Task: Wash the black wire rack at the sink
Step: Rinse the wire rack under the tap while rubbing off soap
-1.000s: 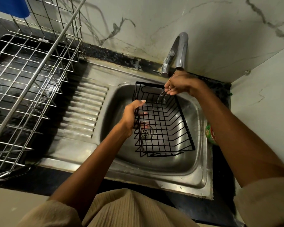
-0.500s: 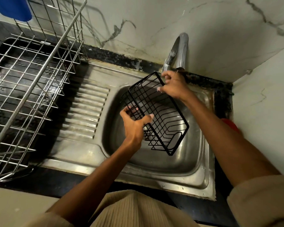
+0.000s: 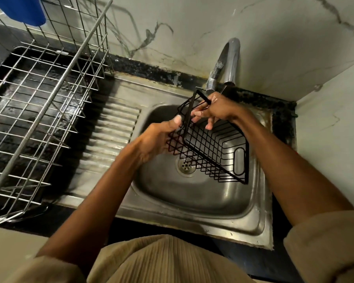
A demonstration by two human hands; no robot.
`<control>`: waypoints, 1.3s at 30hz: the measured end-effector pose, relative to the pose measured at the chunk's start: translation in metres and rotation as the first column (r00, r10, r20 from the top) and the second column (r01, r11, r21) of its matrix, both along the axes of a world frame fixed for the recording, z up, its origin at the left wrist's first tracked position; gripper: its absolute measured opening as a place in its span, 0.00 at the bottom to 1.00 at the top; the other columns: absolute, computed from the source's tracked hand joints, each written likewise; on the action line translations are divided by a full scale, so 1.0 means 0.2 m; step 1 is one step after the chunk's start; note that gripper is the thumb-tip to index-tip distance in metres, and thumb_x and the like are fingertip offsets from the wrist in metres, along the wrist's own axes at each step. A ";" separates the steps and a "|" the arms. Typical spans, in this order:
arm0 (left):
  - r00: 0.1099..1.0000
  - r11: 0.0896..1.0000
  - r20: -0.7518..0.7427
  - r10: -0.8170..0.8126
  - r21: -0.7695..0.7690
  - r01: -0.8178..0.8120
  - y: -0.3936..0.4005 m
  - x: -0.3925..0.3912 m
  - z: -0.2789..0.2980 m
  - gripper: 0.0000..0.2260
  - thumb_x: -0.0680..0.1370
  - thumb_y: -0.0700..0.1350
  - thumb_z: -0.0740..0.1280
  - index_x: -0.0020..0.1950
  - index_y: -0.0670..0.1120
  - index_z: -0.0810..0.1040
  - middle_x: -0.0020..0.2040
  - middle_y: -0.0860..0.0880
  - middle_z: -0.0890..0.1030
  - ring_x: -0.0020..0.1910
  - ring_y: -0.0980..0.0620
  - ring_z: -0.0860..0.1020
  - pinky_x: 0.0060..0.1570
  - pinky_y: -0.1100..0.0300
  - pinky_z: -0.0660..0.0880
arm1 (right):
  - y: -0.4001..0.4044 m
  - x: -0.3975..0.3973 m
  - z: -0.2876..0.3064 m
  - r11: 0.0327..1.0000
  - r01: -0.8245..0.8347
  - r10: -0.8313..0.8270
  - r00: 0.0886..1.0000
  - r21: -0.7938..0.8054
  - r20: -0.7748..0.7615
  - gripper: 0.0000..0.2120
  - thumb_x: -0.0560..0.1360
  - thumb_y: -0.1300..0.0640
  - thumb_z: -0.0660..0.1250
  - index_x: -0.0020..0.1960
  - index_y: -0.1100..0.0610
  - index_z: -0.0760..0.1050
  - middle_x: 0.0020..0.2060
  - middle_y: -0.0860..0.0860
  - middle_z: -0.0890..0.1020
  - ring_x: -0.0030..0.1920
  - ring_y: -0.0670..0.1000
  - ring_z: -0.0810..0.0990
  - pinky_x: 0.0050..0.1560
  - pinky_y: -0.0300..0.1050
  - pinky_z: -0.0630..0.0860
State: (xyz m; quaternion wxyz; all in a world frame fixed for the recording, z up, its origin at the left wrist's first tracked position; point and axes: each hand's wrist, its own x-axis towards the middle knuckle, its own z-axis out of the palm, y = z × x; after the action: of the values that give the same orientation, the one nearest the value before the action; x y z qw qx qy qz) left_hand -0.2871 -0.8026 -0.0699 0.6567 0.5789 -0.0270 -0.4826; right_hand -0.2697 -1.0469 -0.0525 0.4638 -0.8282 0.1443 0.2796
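The black wire rack (image 3: 219,148), a small basket with an oval handle slot, hangs tilted over the steel sink (image 3: 192,197), its open side turned toward me. My left hand (image 3: 157,139) grips its left side wall, thumb up on the rim. At the top corner, just below the tap (image 3: 227,64), my wet right hand (image 3: 215,109) holds the rim with its fingers curled into the basket. No water stream is visible from the tap.
A large silver wire dish rack (image 3: 49,94) stands on the black counter at the left, with a blue object (image 3: 23,11) at its top. The ribbed drainboard (image 3: 112,137) lies between it and the basin. Marble walls close the back and right.
The black rack has been turned and tipped further, its far end swinging down to the right in the basin. My left hand shifted up along its left side; my right hand stays at the top corner.
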 end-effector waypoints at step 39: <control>0.873 0.964 -0.427 0.236 -0.012 -0.266 -0.19 -0.07 -0.20 0.33 0.70 0.54 0.69 0.71 0.37 0.73 0.66 0.30 0.77 0.60 0.28 0.79 0.61 0.35 0.76 | 0.00 0.05 0.16 0.940 0.319 -0.338 0.919 -0.122 -0.201 0.22 0.82 0.61 0.44 0.47 0.66 0.77 0.56 0.66 0.81 0.55 0.61 0.81 0.61 0.54 0.79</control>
State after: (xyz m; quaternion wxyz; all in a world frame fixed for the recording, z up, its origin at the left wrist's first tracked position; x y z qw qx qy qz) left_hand -0.3005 -0.8409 -0.1099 0.7238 0.4359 0.1741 -0.5058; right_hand -0.2594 -1.0472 -0.0196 0.4491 -0.7757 0.3433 0.2806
